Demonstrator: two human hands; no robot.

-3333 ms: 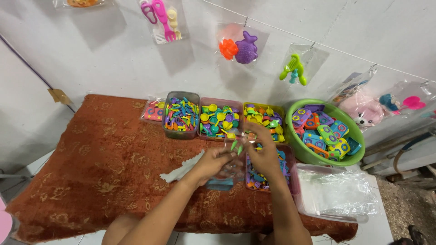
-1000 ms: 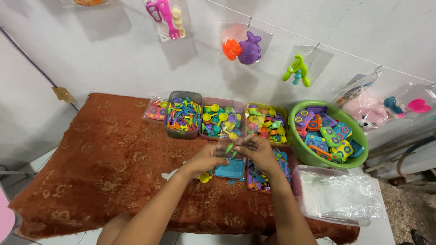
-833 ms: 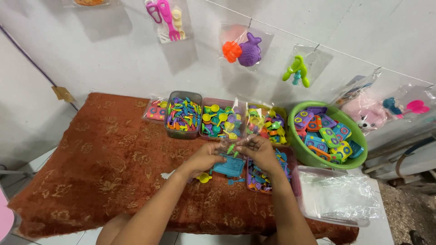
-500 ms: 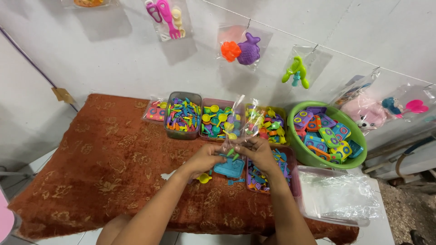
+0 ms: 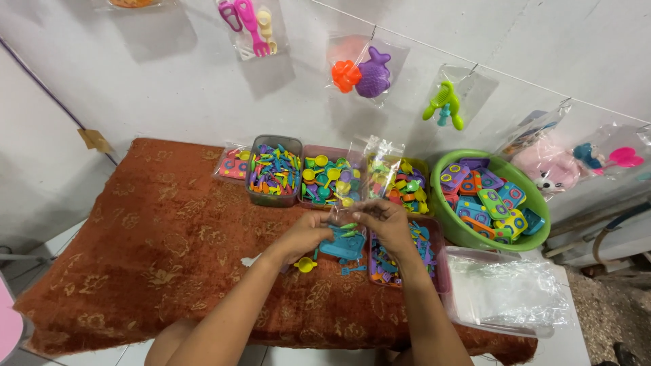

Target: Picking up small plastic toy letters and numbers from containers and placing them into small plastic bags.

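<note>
Holding a clear bag upright between them, the left hand and right hand meet over the middle of the surface. Each hand has a closed pinch grip on the lower part of the bag, thumbs and fingers pressed on the plastic, so the open top stands up and away from the person. Some green pieces show at the bag's bottom, between the two hands; holding it low probably keeps them from spilling while the mouth stays free.

Just below the hands lie a blue toy, a small yellow spoon and a tiny blue fork, loose on the rust-coloured cloth, close enough to pick up without reaching. Behind the bag stand a row of bins within arm's length: a grey bin of mixed pieces, a pink bin of spoons, and a yellow bin partly hidden by the bag. A green bowl of bigger toys sits to the right, and a stack of empty bags lies in a tray at the right edge. Filled sample bags hang on a line along the wall.
</note>
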